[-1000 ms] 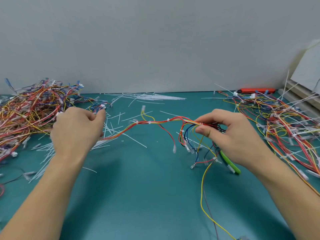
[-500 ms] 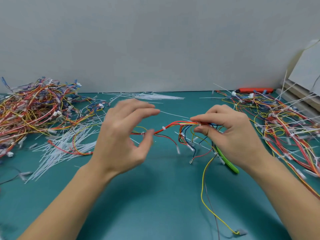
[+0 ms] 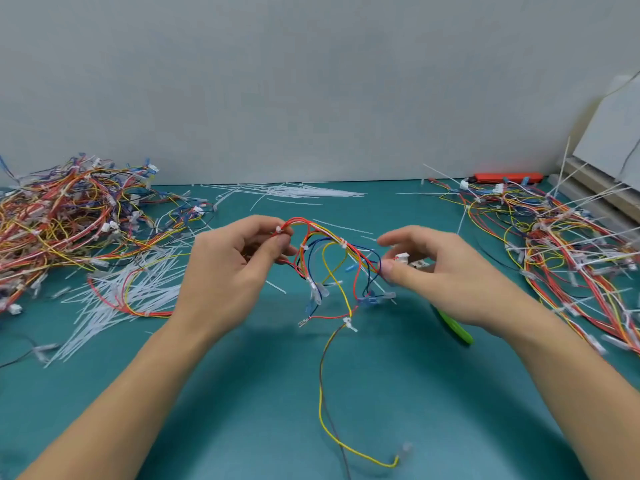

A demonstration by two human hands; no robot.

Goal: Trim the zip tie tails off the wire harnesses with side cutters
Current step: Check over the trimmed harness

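Multicoloured wire harness [image 3: 325,251] with small white zip ties arches between 2 raised hands above the teal table mat [image 3: 242,393], its long axis running left to right. Left hand [image 3: 225,268] pinches the red end between thumb and curled fingers. Right hand [image 3: 446,275] pinches the other end by a white connector; green-handled side cutters [image 3: 453,327] poke out below its palm. Loose yellow and brown wires hang toward the viewer.

A plain pale grey wall [image 3: 311,81] rises straight behind the bench [image 3: 263,393], whose top is teal and matt. At the far right a white panel [image 3: 613,133] leans against the wall. The light is even and soft.
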